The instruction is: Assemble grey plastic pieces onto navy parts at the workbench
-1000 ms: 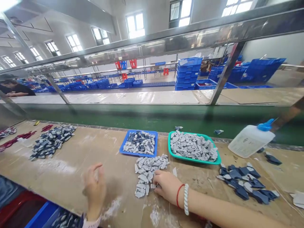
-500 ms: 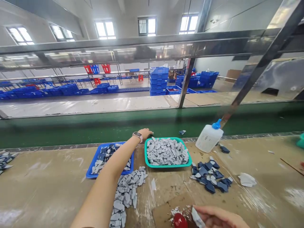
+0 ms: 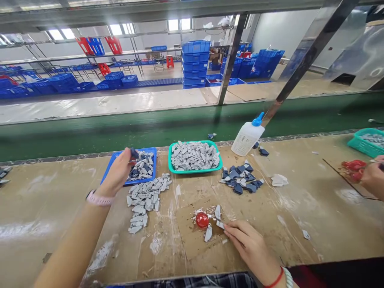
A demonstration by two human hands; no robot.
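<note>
My left hand (image 3: 119,170) is raised over the near-left part of the blue tray (image 3: 111,162), its fingers closed on a dark blue piece (image 3: 134,153). Navy and grey pieces (image 3: 144,165) lie in that tray. Low on the cardboard sheet (image 3: 187,242), my right hand (image 3: 250,245) pinches the end of a small grey piece (image 3: 220,225). Two loose grey pieces, one above (image 3: 217,212) and one below (image 3: 208,233), lie close by. Beside them sits a shiny round red item (image 3: 202,220) amid white residue.
A green basket (image 3: 195,172) of grey pieces stands mid-table, with a loose grey pile (image 3: 147,196) to its left. Right of it are joined navy-and-grey pieces (image 3: 241,178) and a white squeeze bottle (image 3: 247,138). Another person's hand (image 3: 375,178) is at the right edge.
My left hand has come back from the green strip to the blue tray and now holds a dark blue piece. My right hand has its grey piece down by the cardboard. The view has tilted downward.
</note>
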